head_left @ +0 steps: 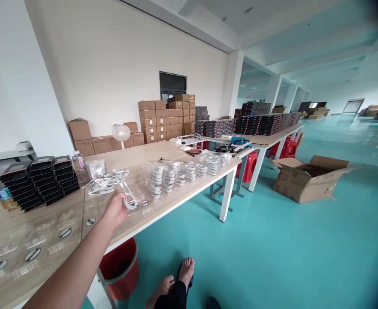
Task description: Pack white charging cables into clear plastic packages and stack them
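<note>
My left hand (116, 209) reaches over the table, its fingers closed on a white cable (131, 202) whose loops hang out past the fingertips. Just beyond lies a loose heap of white cables (104, 184). Beside the hand is a clear plastic package with a round black-and-white label (145, 203). To its right, several stacks of packed white coiled cables (157, 182) line the table edge. Low in view, close to the black trouser leg, is my right hand (165, 284); its fingers look curled, and what they hold, if anything, is hidden.
Clear packages with round labels (32, 254) lie at the near left, before stacked black boxes (40, 180). A bottle (78, 162) stands behind. Under the table is a red bucket (121, 274). An open carton (304, 182) sits on the green floor. Cartons (163, 120) line the wall.
</note>
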Motion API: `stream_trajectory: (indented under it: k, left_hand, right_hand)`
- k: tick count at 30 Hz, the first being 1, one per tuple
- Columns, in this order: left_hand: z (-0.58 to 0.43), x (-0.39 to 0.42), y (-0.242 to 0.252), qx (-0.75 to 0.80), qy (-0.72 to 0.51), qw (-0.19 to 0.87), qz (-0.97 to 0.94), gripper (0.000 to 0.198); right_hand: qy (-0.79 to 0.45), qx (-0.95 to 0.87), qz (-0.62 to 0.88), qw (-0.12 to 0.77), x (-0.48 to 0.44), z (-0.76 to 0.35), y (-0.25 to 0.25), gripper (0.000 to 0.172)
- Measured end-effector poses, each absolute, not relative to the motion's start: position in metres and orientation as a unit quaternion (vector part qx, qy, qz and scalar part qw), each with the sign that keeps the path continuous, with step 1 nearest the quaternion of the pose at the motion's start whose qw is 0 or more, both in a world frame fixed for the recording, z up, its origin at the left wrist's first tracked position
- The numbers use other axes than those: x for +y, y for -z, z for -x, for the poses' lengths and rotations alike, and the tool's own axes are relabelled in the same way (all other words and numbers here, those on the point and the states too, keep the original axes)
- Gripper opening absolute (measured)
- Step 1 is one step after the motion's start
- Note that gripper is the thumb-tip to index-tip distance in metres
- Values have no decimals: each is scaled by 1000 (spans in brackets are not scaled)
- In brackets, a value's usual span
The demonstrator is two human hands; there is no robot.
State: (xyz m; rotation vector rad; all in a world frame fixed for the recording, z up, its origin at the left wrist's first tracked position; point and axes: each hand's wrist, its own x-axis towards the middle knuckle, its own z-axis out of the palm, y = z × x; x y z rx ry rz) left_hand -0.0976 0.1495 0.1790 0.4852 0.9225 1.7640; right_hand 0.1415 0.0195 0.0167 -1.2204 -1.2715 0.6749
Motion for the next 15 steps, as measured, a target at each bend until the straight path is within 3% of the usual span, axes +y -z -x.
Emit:
stream_trajectory:
  k: [4,9,15]
  left_hand:
    - [99,184,-189,397,-730,517,-203,12]
    - [99,212,-194,424,-723,512,-189,29]
    - [88,201,-170,470,-662,553,-189,29]
  right_hand:
    - [-270,-540,528,597,37,-138,-8,22]
    - [-259,-530,543,598,63,-136,4,25]
    - [-252,-528,574,573,75,-144,16,23]
